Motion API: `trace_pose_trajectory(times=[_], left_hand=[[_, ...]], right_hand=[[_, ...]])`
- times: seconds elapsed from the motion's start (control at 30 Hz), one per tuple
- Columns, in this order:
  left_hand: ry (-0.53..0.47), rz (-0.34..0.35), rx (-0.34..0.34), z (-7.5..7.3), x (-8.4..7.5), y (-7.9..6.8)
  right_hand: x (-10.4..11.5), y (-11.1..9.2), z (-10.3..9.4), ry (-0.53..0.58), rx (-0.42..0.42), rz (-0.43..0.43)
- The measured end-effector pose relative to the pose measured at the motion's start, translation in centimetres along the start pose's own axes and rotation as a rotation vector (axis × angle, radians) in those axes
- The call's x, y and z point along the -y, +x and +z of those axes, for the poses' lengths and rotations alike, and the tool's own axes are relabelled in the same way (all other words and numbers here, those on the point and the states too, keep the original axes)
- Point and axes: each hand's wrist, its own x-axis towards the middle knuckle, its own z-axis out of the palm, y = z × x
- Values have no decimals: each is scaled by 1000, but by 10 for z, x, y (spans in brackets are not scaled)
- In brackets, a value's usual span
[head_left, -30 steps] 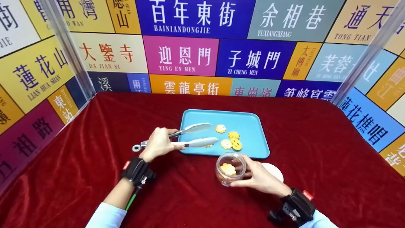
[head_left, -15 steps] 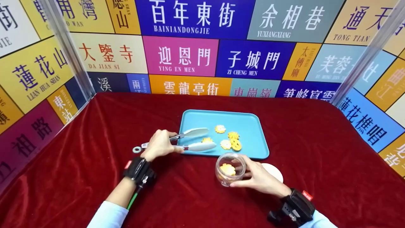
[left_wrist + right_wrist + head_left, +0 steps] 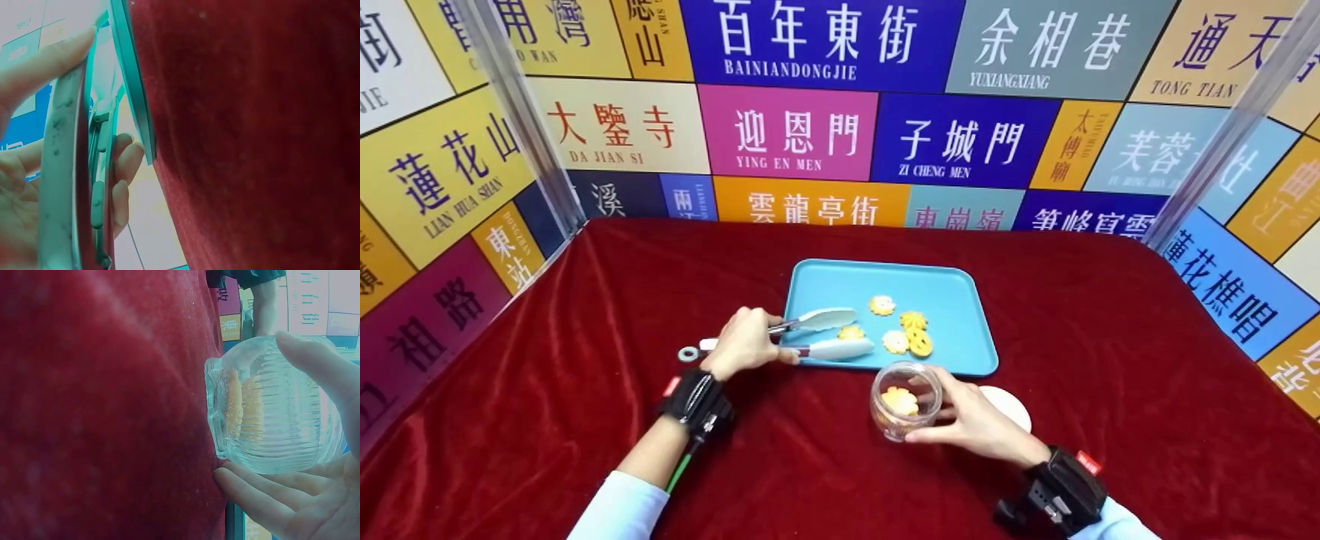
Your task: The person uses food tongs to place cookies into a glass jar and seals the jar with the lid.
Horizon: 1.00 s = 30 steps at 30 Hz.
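Note:
My left hand point(image 3: 746, 341) grips a pair of metal tongs point(image 3: 840, 348) with pale tips, thumb on one arm and fingers on the other, as the left wrist view shows. The tips are spread over the light blue tray point(image 3: 829, 281), one on each side of a flower-shaped cookie point(image 3: 851, 332); whether they touch it I cannot tell. My right hand point(image 3: 979, 421) holds a clear ribbed jar point(image 3: 287, 410) round its side. The jar stands uncovered on the cloth, with cookies point(image 3: 243, 405) stacked at its bottom.
Farther right on the tray lie a sugar-topped cookie point(image 3: 882, 305), a ridged cookie point(image 3: 913, 320), another pale cookie point(image 3: 895, 342) and a pretzel-shaped one point(image 3: 919, 344). A white round lid point(image 3: 1011, 409) lies beyond my right hand. Red cloth point(image 3: 780, 465) covers the table; a sign-printed wall point(image 3: 795, 131) stands behind.
The tongs have come down toward the tray, and their tips now flank the left cookie, which the lower tip mostly hid before. My right hand and the jar have stayed put.

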Motion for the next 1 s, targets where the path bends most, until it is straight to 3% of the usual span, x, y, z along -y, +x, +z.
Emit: trace_pose_trajectory(times=[0.53, 1.0], left_hand=[[44, -2, -14, -3, -8, -1], [23, -14, -25, -3, -8, 0]], right_hand=[[1, -1, 0, -16, -1, -12], [1, -1, 0, -24, -10, -15]])
